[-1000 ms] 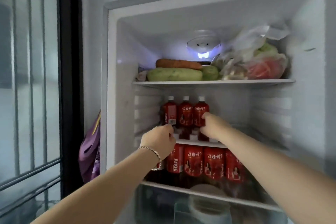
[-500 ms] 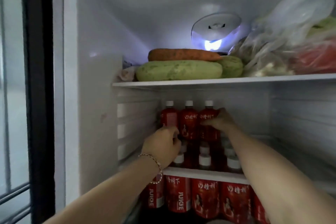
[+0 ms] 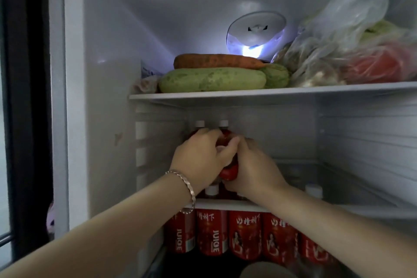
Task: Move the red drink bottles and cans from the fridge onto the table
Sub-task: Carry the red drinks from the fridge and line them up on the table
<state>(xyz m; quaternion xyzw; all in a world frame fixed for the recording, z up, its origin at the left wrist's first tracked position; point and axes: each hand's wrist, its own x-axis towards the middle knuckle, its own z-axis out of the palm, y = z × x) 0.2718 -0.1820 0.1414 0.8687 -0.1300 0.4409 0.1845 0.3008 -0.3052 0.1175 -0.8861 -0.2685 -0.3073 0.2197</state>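
Fridge shelf, hands now clasp 1 bottle

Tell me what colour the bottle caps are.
The bottle caps are white, seen best in the head view.

The left hand and right hand together gripped a red bottle above the middle shelf.

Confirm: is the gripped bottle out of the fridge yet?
No, inside: left hand and right hand hold the bottle over the middle shelf.
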